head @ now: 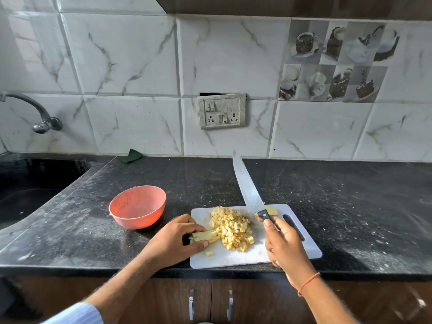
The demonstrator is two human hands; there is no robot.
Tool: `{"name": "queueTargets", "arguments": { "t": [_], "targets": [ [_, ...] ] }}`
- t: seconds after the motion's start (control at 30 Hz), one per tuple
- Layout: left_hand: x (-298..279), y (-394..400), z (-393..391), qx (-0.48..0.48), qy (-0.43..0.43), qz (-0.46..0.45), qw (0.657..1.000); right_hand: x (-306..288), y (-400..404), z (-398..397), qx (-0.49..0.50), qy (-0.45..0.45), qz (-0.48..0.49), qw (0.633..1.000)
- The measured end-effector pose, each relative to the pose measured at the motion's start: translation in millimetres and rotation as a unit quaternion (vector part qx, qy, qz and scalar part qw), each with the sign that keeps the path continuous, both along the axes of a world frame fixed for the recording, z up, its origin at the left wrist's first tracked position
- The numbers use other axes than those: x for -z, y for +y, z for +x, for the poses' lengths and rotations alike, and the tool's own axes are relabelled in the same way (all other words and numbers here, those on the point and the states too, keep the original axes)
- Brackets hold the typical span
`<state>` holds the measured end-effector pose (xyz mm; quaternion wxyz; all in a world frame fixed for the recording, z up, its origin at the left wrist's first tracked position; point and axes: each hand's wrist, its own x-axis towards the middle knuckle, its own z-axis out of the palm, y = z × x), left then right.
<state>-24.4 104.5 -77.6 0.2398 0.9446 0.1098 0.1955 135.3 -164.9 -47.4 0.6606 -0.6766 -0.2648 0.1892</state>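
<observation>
**Dicing nearly done, blade lifted**

Mid-chop, by the look of it. Pinching a few pale slices (205, 236) with the left hand (177, 237), thumb and fingers curled round them, at the near left of the board (304, 246), just beside the heap of dice (233, 228). Gripping the knife (247, 183) in the right hand (285, 242), fingers wrapped tight round it, blade raised, pointing away, clear of the food.

Next, probably: bringing the blade down across the slices, keeping left fingertips tucked back from the edge, cutting to match the dice.

Bowl (136, 220): nothing in it, standing on the counter (350, 206) just left of the board, likely meant for the dice. On the board's far edge, one uncut piece (271, 209); near the front edge, one stray cube (208, 253).
</observation>
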Motion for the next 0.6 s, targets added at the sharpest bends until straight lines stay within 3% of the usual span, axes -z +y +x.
{"name": "queueTargets", "arguments": {
  "t": [0.1,0.27,0.4,0.6],
  "targets": [
    [1,0,-1,-0.009,-0.005,0.001,1.000,-9,4,-15,0.022,-0.134,-0.120,0.983],
    [2,0,-3,-0.018,-0.017,0.003,1.000,-27,3,-57,0.023,-0.314,-0.301,0.900],
    [2,0,-4,-0.017,-0.016,-0.004,1.000,-34,7,-79,0.011,-0.376,-0.353,0.857],
    [2,1,-4,-0.014,-0.008,-0.006,1.000,-29,11,-91,0.024,-0.397,-0.382,0.834]
  ]
}}
